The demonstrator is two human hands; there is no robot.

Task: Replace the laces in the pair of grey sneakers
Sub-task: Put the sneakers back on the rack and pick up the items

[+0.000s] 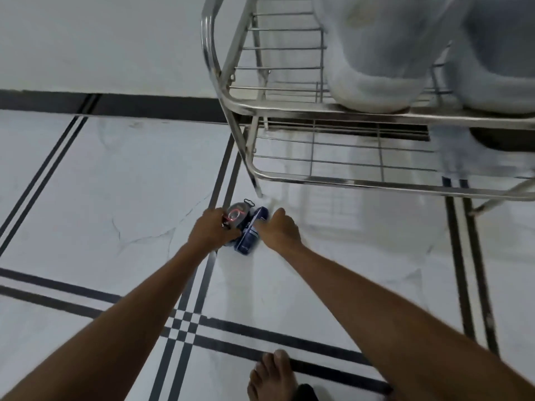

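From the head view we look down at a white tiled floor (101,183) with dark stripes. At centre frame our left hand (212,228) curls round a small grey sneaker (238,214); beside it our right hand (279,230) rests against the other sneaker (250,235), tipped to show its blue sole, though we cannot tell whether those fingers grip it. A steel rack (289,111) fills the upper right, holding blurred pale bundles (376,53). A bare foot (272,374) shows at bottom centre.
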